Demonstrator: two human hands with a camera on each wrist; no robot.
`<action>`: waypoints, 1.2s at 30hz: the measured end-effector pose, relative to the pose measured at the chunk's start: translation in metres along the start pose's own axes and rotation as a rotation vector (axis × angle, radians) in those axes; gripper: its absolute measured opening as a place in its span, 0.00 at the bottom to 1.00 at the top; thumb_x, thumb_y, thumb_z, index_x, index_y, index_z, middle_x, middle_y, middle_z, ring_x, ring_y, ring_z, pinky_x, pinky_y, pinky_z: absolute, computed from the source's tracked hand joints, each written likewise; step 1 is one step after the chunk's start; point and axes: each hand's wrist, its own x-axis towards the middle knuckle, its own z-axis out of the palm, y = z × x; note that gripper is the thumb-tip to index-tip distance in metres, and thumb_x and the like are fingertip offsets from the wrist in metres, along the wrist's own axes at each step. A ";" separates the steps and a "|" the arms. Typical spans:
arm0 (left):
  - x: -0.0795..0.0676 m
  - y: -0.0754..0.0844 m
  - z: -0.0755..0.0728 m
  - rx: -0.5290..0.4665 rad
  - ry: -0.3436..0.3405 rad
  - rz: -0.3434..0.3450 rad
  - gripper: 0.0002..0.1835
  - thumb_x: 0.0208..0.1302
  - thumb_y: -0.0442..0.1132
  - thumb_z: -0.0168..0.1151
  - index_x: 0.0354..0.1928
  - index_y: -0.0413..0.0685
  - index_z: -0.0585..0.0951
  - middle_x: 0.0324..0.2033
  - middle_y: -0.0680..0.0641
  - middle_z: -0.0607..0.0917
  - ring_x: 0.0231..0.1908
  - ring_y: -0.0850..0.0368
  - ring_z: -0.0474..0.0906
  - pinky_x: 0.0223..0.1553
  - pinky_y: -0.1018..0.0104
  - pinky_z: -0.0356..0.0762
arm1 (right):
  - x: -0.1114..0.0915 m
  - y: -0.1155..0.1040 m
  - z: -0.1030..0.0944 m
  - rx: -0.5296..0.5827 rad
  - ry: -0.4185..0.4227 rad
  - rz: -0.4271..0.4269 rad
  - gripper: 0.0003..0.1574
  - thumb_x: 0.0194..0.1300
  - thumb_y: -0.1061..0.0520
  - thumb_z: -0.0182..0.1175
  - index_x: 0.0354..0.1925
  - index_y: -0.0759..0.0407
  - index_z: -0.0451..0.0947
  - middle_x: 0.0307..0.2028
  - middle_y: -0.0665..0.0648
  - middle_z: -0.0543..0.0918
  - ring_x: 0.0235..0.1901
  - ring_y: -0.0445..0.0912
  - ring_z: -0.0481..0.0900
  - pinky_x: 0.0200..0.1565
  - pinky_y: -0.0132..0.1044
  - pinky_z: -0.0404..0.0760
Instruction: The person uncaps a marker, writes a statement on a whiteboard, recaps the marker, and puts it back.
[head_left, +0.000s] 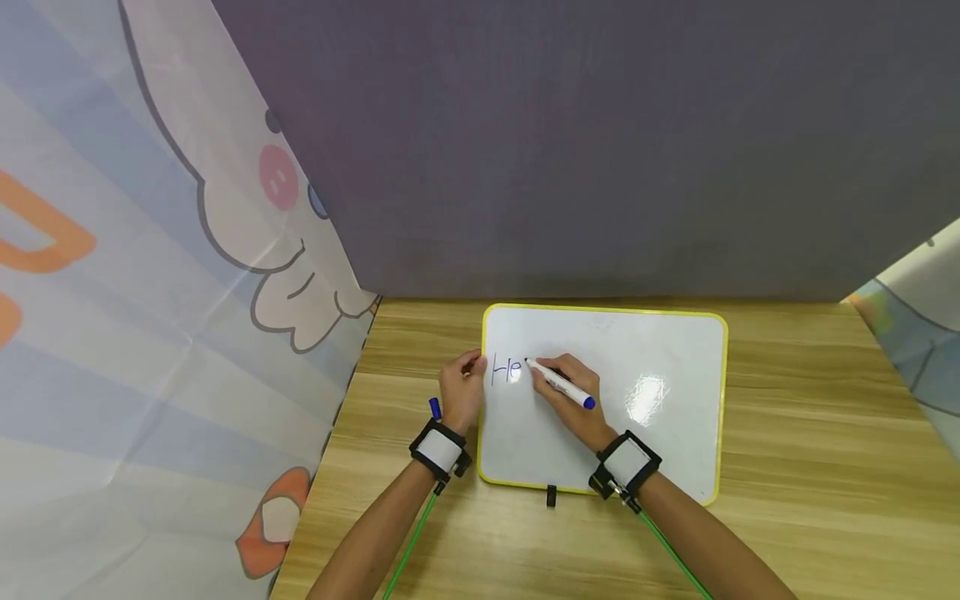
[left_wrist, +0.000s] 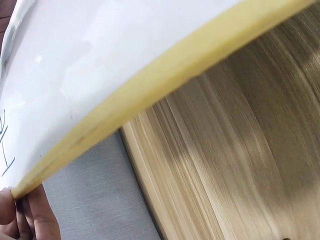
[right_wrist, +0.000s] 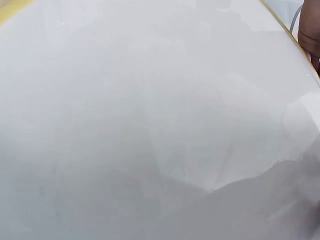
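Note:
A whiteboard [head_left: 660, 350] with a yellow rim lies on the wooden table, blue letters "He" [head_left: 506, 368] near its left side. My left hand [head_left: 461, 387] pinches the board's left edge; in the left wrist view, the thumb of that hand [left_wrist: 30, 215] is over the yellow rim and the fingers are under it. My right hand [head_left: 573, 396] holds a white marker [head_left: 558, 383] with a blue end, its dark tip just right of the letters. In the right wrist view mostly bare board [right_wrist: 125, 100] shows; the marker is out of sight there.
A blue marker cap [head_left: 435, 408] is beside my left wrist. At the board's lower edge sits a small black piece [head_left: 551, 496]. Behind the table [head_left: 810, 433] rises a grey panel [head_left: 600, 150], and a cartoon-printed sheet [head_left: 172, 375] hangs at the left. Green cables run from both wristbands.

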 end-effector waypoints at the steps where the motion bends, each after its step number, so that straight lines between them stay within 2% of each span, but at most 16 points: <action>1: 0.000 0.000 0.000 0.002 0.000 -0.005 0.10 0.62 0.32 0.58 0.42 0.36 0.84 0.32 0.38 0.85 0.33 0.52 0.78 0.29 0.70 0.76 | 0.000 -0.001 0.000 0.004 -0.006 0.004 0.08 0.53 0.65 0.66 0.36 0.61 0.82 0.27 0.54 0.81 0.27 0.36 0.74 0.28 0.21 0.73; 9: -0.001 0.000 -0.001 0.008 -0.004 -0.005 0.10 0.63 0.32 0.58 0.43 0.36 0.83 0.34 0.38 0.85 0.34 0.51 0.79 0.30 0.68 0.77 | -0.006 -0.009 0.002 0.009 -0.039 0.041 0.09 0.50 0.70 0.65 0.33 0.66 0.80 0.27 0.59 0.81 0.25 0.37 0.73 0.28 0.19 0.72; 18: 0.000 -0.003 -0.001 0.006 0.001 -0.013 0.10 0.62 0.32 0.58 0.43 0.36 0.83 0.34 0.39 0.85 0.33 0.52 0.79 0.30 0.68 0.77 | -0.019 0.000 0.002 -0.017 -0.040 -0.043 0.10 0.49 0.68 0.67 0.33 0.60 0.81 0.26 0.54 0.81 0.24 0.36 0.73 0.25 0.20 0.73; 24: 0.000 -0.004 0.000 -0.001 0.002 -0.014 0.10 0.62 0.32 0.58 0.42 0.36 0.83 0.33 0.38 0.85 0.33 0.51 0.79 0.30 0.68 0.77 | -0.022 0.001 -0.001 -0.019 -0.046 -0.038 0.08 0.52 0.65 0.65 0.34 0.59 0.81 0.27 0.52 0.81 0.25 0.35 0.74 0.26 0.21 0.74; 30: 0.000 -0.003 0.001 -0.001 -0.003 -0.024 0.10 0.62 0.33 0.59 0.43 0.36 0.83 0.34 0.39 0.85 0.33 0.52 0.78 0.30 0.69 0.77 | -0.014 -0.009 -0.009 -0.056 0.003 0.026 0.09 0.52 0.67 0.66 0.35 0.62 0.82 0.27 0.55 0.81 0.26 0.35 0.73 0.28 0.19 0.73; 36: 0.000 -0.002 0.000 0.001 0.000 -0.024 0.10 0.62 0.33 0.59 0.43 0.37 0.84 0.34 0.39 0.85 0.33 0.52 0.79 0.30 0.69 0.77 | -0.003 -0.016 -0.012 -0.054 0.033 0.029 0.09 0.50 0.70 0.66 0.34 0.67 0.81 0.25 0.60 0.81 0.26 0.36 0.73 0.28 0.18 0.71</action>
